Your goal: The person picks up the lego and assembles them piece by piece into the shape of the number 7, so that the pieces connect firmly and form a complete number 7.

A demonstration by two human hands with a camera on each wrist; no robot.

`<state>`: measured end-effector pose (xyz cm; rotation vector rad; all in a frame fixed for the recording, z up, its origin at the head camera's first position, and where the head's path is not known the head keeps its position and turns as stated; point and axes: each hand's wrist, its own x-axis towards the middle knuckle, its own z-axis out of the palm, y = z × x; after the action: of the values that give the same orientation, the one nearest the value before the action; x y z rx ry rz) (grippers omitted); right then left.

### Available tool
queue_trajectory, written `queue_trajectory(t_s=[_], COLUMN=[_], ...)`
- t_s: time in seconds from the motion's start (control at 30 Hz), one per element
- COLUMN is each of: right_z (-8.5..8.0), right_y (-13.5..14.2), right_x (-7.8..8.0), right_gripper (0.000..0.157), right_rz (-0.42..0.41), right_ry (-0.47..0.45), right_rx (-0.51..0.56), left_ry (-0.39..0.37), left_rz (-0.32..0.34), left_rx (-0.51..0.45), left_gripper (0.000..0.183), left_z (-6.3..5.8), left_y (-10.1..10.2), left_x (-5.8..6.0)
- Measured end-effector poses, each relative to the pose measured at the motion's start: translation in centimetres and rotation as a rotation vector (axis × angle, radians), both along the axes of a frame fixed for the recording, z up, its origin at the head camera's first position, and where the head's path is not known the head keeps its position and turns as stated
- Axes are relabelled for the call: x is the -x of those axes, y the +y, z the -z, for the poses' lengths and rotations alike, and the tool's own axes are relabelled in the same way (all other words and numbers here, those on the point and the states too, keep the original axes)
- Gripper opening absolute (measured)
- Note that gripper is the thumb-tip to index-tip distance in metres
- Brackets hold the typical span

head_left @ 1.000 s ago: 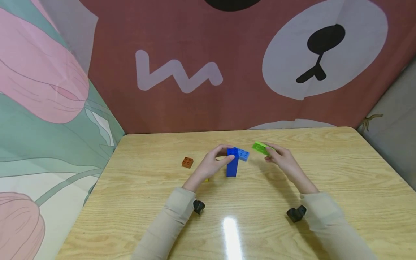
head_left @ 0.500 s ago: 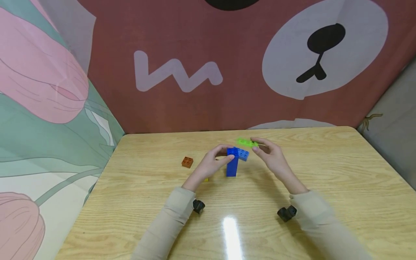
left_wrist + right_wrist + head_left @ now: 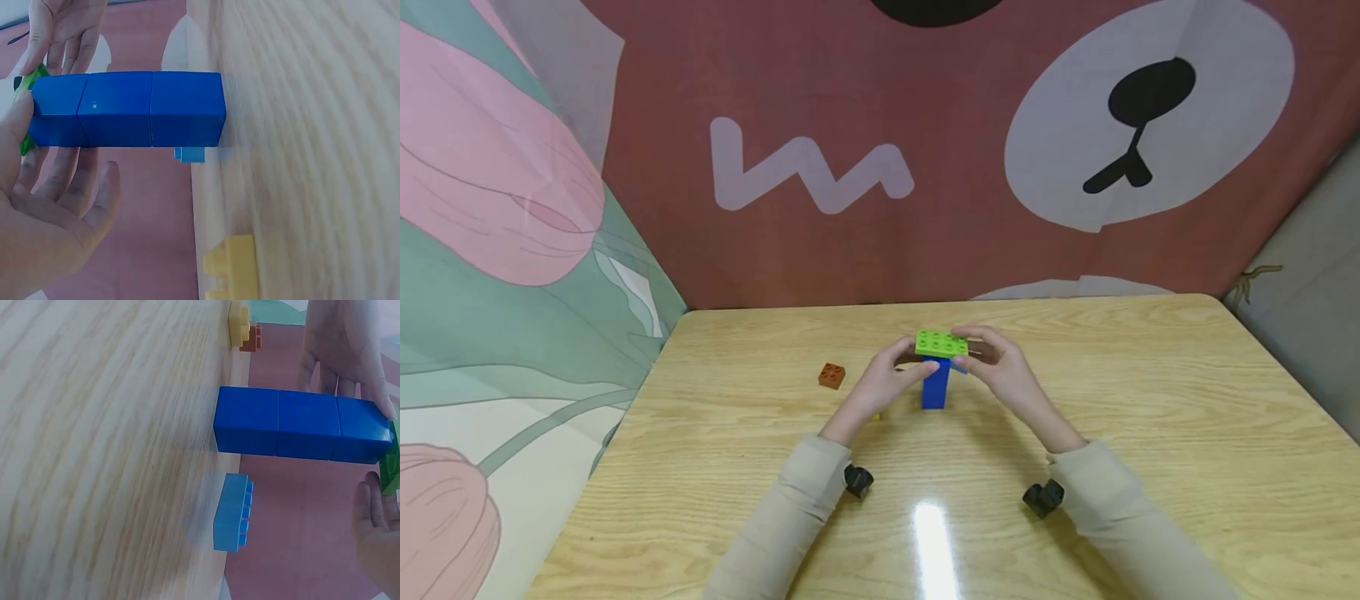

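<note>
A tower of three dark blue building blocks [image 3: 934, 390] stands upright on the table, its seams plain in the left wrist view. My left hand [image 3: 886, 382] holds the tower's top block between thumb and fingers. Across the top lies a lime green block [image 3: 940, 343] with studs up, overhanging to the right. My right hand [image 3: 1006, 373] pinches that block's right end. Whether the green block is pressed fully down cannot be told. Behind the tower, a light blue block [image 3: 231, 512] sits on the table, mostly hidden in the head view.
A brown block [image 3: 832, 375] lies on the wooden table [image 3: 745, 467] to the left. A yellow block [image 3: 242, 269] rests nearby, nearly covered by the left wrist in the head view. A printed cloth [image 3: 820, 258] hangs behind the table's far edge.
My right hand has carried the green block leftward, turning it studs up, from beside the tower onto its top. The left hand has stayed at the tower.
</note>
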<state>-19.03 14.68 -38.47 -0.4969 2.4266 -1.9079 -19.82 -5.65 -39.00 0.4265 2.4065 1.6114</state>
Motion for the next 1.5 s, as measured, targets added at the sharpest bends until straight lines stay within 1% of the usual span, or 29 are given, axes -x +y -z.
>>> queue_trajectory(t_s=[0.23,0.33,0.47,0.53,0.57,0.6,0.7,0.8,0.83,0.97,1.17,1.3,1.4,1.5], right_z=[0.2,0.2,0.1,0.1,0.0,0.0,0.0,-0.2,-0.2,-0.5,-0.6,-0.5,-0.5,-0.5], right_y=[-0.3,-0.5,-0.8,-1.0,-1.2,-1.3,-1.7,-2.1,-2.2,-2.5,-2.7,-2.8,-2.8,-2.9], right_x=[-0.1,-0.1,0.0,0.1,0.1,0.2,0.2,0.2,0.2,0.1,0.2,0.2,0.2,0.1], right_gripper=[0.043,0.041,0.038,0.038,0.038,0.038,0.038,0.038,0.038,0.039,0.039,0.039,0.039,0.039], right_rz=[-0.003,-0.002,0.007,0.004,0.0,-0.006,-0.016,-0.023,-0.024,-0.033,-0.029,-0.027,-0.029,-0.035], right_ry=[-0.017,-0.005,0.022,0.038,0.036,0.039,0.05,0.052,0.051,0.039,0.022,0.025,0.024,0.022], right_rx=[0.001,-0.023,-0.068,-0.074,-0.066,-0.058,-0.046,-0.05,-0.052,-0.063,-0.074,-0.076,-0.081,-0.081], left_ry=[-0.012,-0.016,-0.027,-0.04,-0.048,-0.055,-0.057,-0.063,-0.064,-0.082,-0.067,-0.049,-0.044,-0.031], left_rz=[-0.027,-0.029,-0.027,-0.021,-0.016,-0.012,-0.003,-0.008,-0.011,-0.008,-0.023,-0.035,-0.039,-0.041], left_rx=[-0.049,-0.068,-0.095,-0.103,-0.103,-0.104,-0.102,-0.102,-0.102,-0.118,-0.149,-0.199,-0.218,-0.211], left_gripper=[0.045,0.045,0.046,0.046,0.046,0.046,0.044,0.043,0.044,0.046,0.052,0.057,0.054,0.048], left_z=[1.3,1.7,1.7,1.5,1.4,1.0,0.8,0.8,1.2,1.3,1.1,0.6,0.4,0.2], left_y=[0.0,-0.1,-0.3,-0.5,-0.6,-0.6,-0.9,-1.1,-1.2,-1.4,-1.9,-2.1,-2.2,-2.3], left_x=[0.0,0.0,0.1,0.1,0.1,-0.1,-0.1,-0.1,0.1,0.3,0.3,0.3,0.2,0.1])
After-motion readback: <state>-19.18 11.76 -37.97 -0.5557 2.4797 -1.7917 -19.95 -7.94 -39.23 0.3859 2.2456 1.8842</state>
